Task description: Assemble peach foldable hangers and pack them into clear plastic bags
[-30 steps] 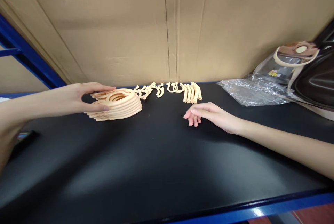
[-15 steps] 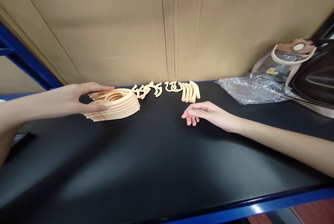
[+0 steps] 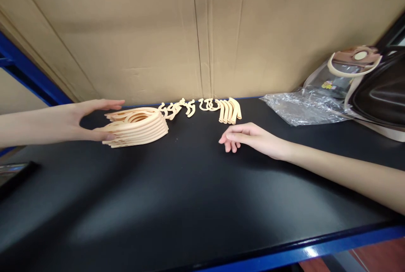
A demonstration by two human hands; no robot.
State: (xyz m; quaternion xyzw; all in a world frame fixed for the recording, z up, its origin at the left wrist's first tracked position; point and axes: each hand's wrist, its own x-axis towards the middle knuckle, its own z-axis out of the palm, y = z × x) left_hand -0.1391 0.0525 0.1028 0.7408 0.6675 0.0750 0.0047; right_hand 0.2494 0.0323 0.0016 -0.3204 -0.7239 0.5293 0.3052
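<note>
My left hand [image 3: 90, 120] reaches in from the left with thumb and fingers spread apart. Its thumb tip is at the left end of a neat stack of cream-coloured, curved plastic pieces [image 3: 144, 130] with ring-like openings. The fingers hover above and behind that end, gripping nothing. On the right, my right hand [image 3: 245, 137] is just over the black table, loosely curled, thumb against the index finger and nothing visible in it. Just beyond it lie several curved cream tubes [image 3: 230, 110] side by side. Cream hook-shaped pieces [image 3: 209, 104] and small curved pieces [image 3: 175, 109] lie along the back.
A cardboard wall [image 3: 152, 39] closes the back of the black table [image 3: 190, 187]. At the right are a clear plastic bag [image 3: 294, 107], a bottle with a brown lid [image 3: 354, 63] and a dark bag [image 3: 382, 90]. A dark flat device [image 3: 15, 172] lies at the left edge.
My left hand has drawn back to the left and opened wider, its fingers coming off the stack. My right hand stays where it was.
</note>
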